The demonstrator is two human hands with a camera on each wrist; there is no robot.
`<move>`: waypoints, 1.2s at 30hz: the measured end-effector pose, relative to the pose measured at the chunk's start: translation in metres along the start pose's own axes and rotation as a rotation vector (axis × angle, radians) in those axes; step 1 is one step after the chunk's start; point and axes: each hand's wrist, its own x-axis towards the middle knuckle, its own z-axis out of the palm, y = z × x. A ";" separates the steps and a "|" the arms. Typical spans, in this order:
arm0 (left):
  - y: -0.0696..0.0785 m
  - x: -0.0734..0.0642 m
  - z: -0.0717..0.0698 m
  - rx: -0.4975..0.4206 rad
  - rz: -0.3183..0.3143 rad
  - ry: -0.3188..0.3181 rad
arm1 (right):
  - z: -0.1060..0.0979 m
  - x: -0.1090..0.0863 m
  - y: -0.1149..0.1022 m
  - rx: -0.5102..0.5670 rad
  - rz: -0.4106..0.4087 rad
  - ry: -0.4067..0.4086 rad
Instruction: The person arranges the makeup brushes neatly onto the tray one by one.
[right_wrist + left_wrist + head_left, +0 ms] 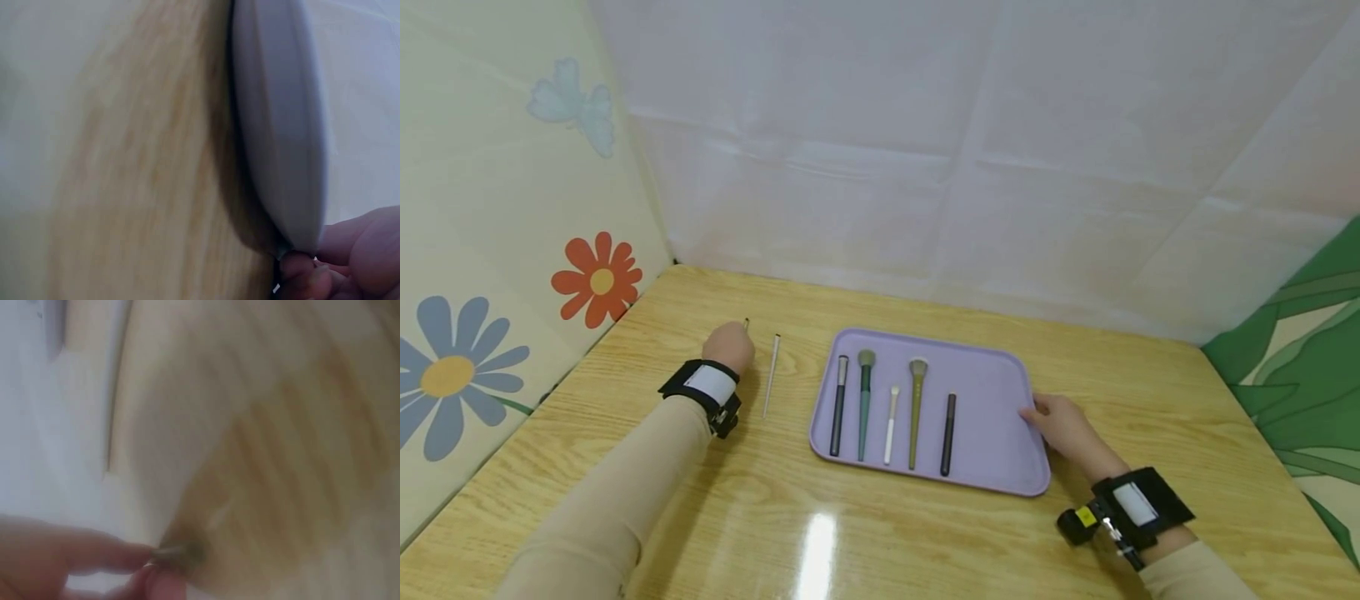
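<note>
The step in hand looks to be the handling of a slim stick (pixel 747 323), likely a brush, at the far left of the worktop (pixel 737 500). The left hand (pixel 728 346) pinches it between thumb and fingertips, with no gap left around it; only a short end shows beyond the fingers, so its full length cannot be told. The right hand (pixel 1063 421) grips the right edge of the purple tray (pixel 988 400), thumb over the rim and fingers curled against the outside, which seems to steady it.

On the tray five things lie side by side, apart from one another: a grey-topped black brush (pixel 838 408), a green brush (pixel 864 408), a white brush (pixel 891 429), an olive brush (pixel 916 408) and a short black stick (pixel 949 433). A thin white stick (pixel 771 375) lies on the worktop between the left hand and the tray. The next move, as I judge it, calls for keeping the pinch firm and lifting the slim stick clear of that neighbour, while the tray is held still.
</note>
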 end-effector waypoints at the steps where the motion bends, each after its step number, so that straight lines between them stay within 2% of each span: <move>1: 0.000 0.001 0.000 -0.001 -0.002 -0.008 | 0.000 0.000 0.000 0.000 -0.001 0.002; 6: -0.004 0.006 0.000 -0.032 0.004 -0.032 | 0.000 -0.001 -0.001 -0.003 -0.002 0.004; 11: -0.010 0.002 -0.005 -0.093 0.048 -0.052 | 0.000 -0.001 -0.003 -0.012 0.012 -0.001; 12: -0.016 0.009 -0.001 -0.104 0.055 -0.062 | 0.000 -0.001 -0.003 -0.012 0.016 -0.002; 14: -0.035 0.031 0.019 -0.130 0.087 -0.011 | 0.000 -0.001 -0.004 -0.010 0.021 -0.003; 18: -0.045 0.042 0.026 -0.211 0.043 -0.041 | 0.000 0.000 -0.003 -0.005 0.017 -0.002; 19: -0.041 0.035 0.021 -0.239 0.025 -0.041 | 0.000 -0.001 -0.003 -0.006 0.010 0.001; 21: -0.028 0.014 0.001 -0.293 -0.043 -0.107 | 0.000 -0.001 -0.003 -0.011 -0.003 0.010; 24: -0.024 0.005 -0.005 -0.373 -0.093 -0.099 | 0.000 -0.001 -0.002 -0.016 -0.009 0.021; 27: -0.025 0.002 -0.006 -0.446 -0.128 -0.092 | 0.000 -0.001 -0.002 -0.010 0.000 0.022; 36: -0.026 -0.008 -0.004 -0.628 -0.098 -0.118 | 0.000 -0.002 -0.002 -0.013 -0.008 0.026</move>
